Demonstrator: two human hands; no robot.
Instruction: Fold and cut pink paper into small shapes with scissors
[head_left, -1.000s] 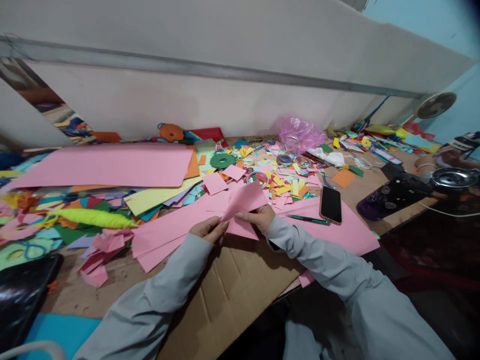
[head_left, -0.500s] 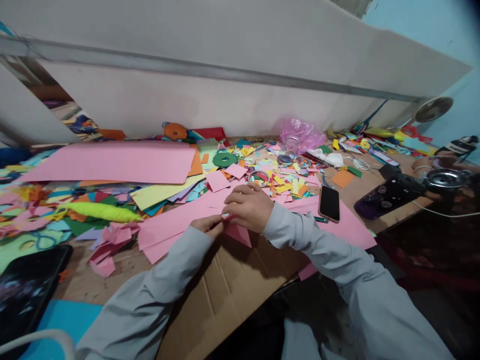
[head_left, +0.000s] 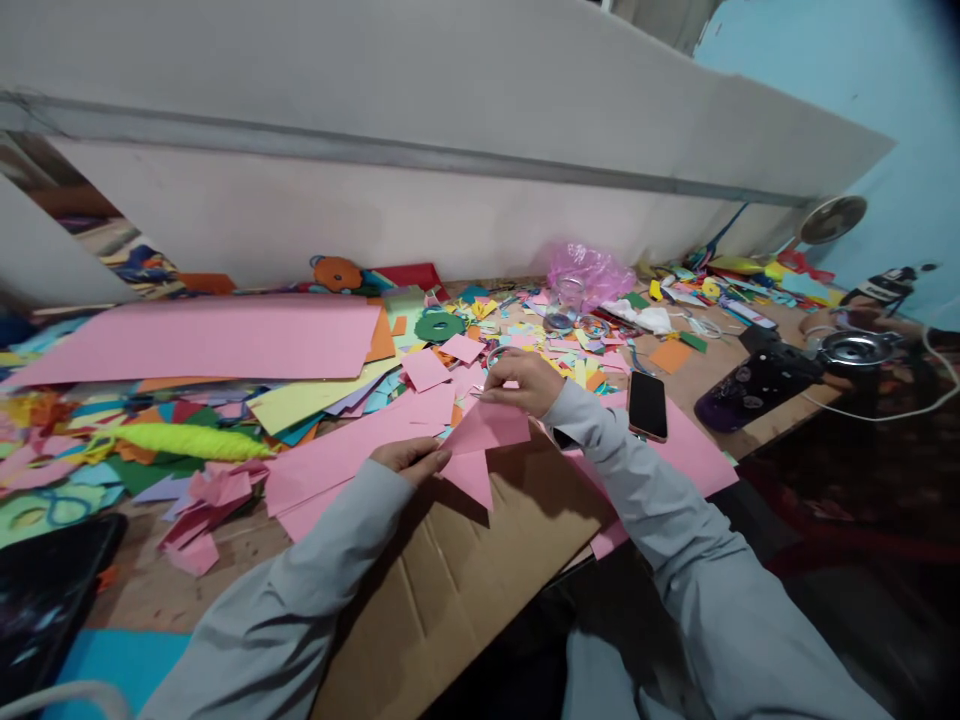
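Note:
My left hand [head_left: 414, 460] pinches the left edge of a folded piece of pink paper [head_left: 491, 428] between thumb and fingers. One pointed flap of the paper hangs down over a brown cardboard sheet [head_left: 450, 600]. At the upper edge of the same paper is my right hand [head_left: 523, 384], fingers closed. A small thin light tip shows at its fingertips, too small to name. Beneath and behind my left hand lie long pink paper strips [head_left: 330, 465].
Colourful paper scraps [head_left: 555, 350] cover the back. A large pink sheet [head_left: 202, 338] lies left, near a yellow-green bundle [head_left: 187, 441]. A phone [head_left: 647, 405] and a dark purple bottle [head_left: 750, 390] are at right. Another dark device [head_left: 52, 590] lies front left.
My right hand has lifted up and right, off my left fingers. The folded pink paper now shows more fully between the hands. The view has shifted slightly.

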